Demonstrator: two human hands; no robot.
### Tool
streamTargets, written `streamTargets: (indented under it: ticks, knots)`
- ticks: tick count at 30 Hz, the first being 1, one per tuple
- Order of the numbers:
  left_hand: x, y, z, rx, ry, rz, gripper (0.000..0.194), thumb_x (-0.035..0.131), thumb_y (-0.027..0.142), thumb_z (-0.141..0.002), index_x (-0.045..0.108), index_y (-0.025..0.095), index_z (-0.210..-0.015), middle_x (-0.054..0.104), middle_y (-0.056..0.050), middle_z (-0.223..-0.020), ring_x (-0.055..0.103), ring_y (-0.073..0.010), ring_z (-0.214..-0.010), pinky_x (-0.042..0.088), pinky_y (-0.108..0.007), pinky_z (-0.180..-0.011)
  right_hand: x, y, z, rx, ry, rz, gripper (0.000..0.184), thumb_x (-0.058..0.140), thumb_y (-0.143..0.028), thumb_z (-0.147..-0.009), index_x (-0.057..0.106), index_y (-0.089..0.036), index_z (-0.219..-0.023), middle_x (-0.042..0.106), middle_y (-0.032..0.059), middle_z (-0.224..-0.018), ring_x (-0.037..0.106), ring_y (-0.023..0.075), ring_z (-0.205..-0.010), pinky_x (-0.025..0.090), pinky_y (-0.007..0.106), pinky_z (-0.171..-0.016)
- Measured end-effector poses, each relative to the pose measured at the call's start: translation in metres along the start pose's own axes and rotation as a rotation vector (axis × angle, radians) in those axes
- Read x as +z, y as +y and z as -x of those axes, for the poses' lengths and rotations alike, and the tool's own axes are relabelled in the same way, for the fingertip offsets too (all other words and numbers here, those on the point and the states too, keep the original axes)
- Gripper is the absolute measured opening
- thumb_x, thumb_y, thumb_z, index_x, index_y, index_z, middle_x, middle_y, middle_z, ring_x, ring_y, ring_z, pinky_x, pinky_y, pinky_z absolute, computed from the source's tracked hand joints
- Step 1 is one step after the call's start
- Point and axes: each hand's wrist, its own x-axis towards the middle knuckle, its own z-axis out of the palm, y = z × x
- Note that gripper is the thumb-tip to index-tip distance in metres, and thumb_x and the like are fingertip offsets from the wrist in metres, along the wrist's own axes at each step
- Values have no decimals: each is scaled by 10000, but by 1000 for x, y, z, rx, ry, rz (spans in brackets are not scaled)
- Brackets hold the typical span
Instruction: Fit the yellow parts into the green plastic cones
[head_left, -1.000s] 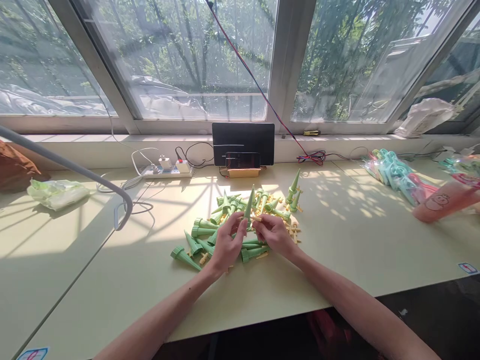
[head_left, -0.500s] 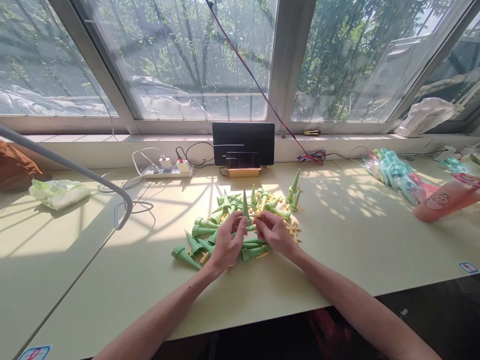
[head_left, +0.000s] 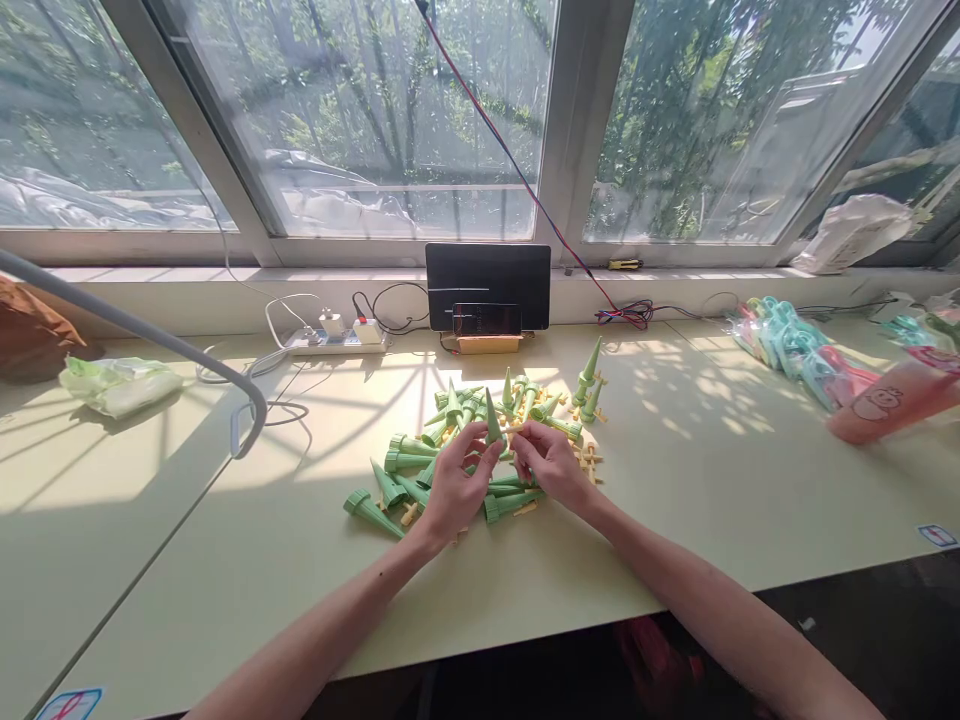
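Note:
My left hand [head_left: 459, 482] grips a green plastic plant-watering spike [head_left: 492, 418] between thumb and fingers, its pointed end up and leaning slightly left. Close on its right, my right hand [head_left: 553, 463] pinches a small yellow valve piece [head_left: 513, 429] against the side of that spike; whether it sits in a hole there is hidden by the fingers. Around and beneath both hands lies a pile of green spikes [head_left: 405, 460] mixed with yellow pieces. More yellow valve pieces [head_left: 589, 462] lie right of my right hand. A few spikes with yellow pieces on them [head_left: 588, 375] stand upright behind it.
A tablet [head_left: 487, 280] with a phone [head_left: 487, 319] before it stands at the back. To the left are a power strip [head_left: 337, 340], a grey curved bar [head_left: 225, 372] and a pack of wipes [head_left: 120, 385]. Bagged teal items [head_left: 784, 340] and a pink cup [head_left: 874, 405] lie right.
The spike in my left hand has tilted and dropped a little, and the left thumb has shifted right along its base. My right hand has barely moved.

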Motion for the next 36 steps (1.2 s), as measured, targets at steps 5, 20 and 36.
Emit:
streamTargets:
  ticks: [5,20,36]
  knots:
    - [0,-3,0,26,20,-38,199,593,348,-898,624,206,-1034,641,-41,-923,582,-135,-770,542,-230,-625,1,0,0,10,7,5,290,537,-459,-931,567,-187,-834,480,-58,-524,451,94,-444,380,236,-457]
    - [-1,2,0,63,48,-99,192,599,346,-895,646,201,-1013,662,-42,-923,592,-136,-775,532,-234,-638,4,-4,0,-185,148,388,294,489,-384,-953,546,-193,-736,475,-16,-619,433,119,-556,370,255,-522]
    - [-2,2,1,60,60,-104,265,669,339,-840,628,208,-1067,651,-79,-1070,609,-175,-891,570,-279,-695,-1,-3,-1,-258,191,454,282,457,-354,-969,498,-206,-732,484,-9,-636,435,133,-575,377,266,-560]
